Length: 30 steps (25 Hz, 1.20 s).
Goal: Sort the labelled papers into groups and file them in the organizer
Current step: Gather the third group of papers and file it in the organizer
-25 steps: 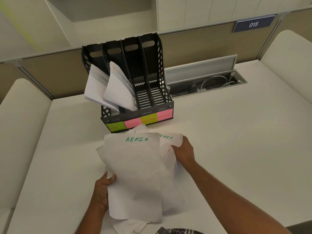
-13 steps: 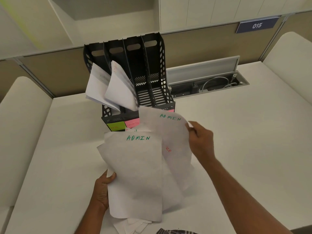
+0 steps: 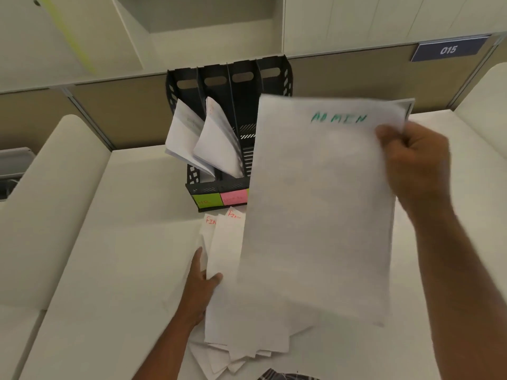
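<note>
My right hand grips the top right corner of a white sheet with ADMIN in green, lifted in front of the right half of the black organizer. My left hand holds the left edge of the paper pile on the desk; its top sheets show red letters FIN. The organizer's two left slots hold drooping white papers. A green label and a pink label show on its front; the other labels are hidden by the lifted sheet.
The white desk has raised padded sides at left and right. Behind the organizer runs a beige partition with a blue sign 015. Shelving sits above it.
My right hand has lifted the ADMIN sheet up and to the right, off the pile. The sheet beneath it now shows red lettering. The camera has moved closer.
</note>
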Each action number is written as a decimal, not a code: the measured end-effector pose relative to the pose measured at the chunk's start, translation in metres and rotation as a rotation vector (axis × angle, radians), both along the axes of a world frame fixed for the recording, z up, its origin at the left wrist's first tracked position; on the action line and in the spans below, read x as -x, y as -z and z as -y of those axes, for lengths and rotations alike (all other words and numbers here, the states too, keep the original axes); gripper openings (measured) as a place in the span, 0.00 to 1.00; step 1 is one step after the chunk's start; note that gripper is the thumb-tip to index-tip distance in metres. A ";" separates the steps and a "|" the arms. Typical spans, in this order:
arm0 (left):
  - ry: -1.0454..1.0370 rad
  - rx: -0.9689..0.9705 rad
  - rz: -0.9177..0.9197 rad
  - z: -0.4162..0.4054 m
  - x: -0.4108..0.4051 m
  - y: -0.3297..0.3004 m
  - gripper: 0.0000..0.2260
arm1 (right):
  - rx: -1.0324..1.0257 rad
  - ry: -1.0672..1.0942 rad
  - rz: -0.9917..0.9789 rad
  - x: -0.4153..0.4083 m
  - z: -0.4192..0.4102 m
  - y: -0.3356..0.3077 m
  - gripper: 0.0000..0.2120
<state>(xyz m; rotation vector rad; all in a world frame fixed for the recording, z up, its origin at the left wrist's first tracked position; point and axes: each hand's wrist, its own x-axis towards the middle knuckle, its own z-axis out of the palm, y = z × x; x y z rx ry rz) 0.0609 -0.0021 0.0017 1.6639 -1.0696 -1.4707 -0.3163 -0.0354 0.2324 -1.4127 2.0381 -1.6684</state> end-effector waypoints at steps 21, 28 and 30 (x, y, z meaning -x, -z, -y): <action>-0.117 -0.029 0.107 -0.005 0.014 0.014 0.18 | -0.682 -0.097 0.442 -0.086 -0.047 0.214 0.10; -0.130 0.033 0.036 -0.005 0.002 0.016 0.02 | -0.546 0.094 0.572 -0.038 -0.050 0.217 0.05; -0.118 0.055 0.005 -0.006 0.001 0.014 0.08 | -0.534 -0.015 0.701 -0.025 -0.050 0.217 0.06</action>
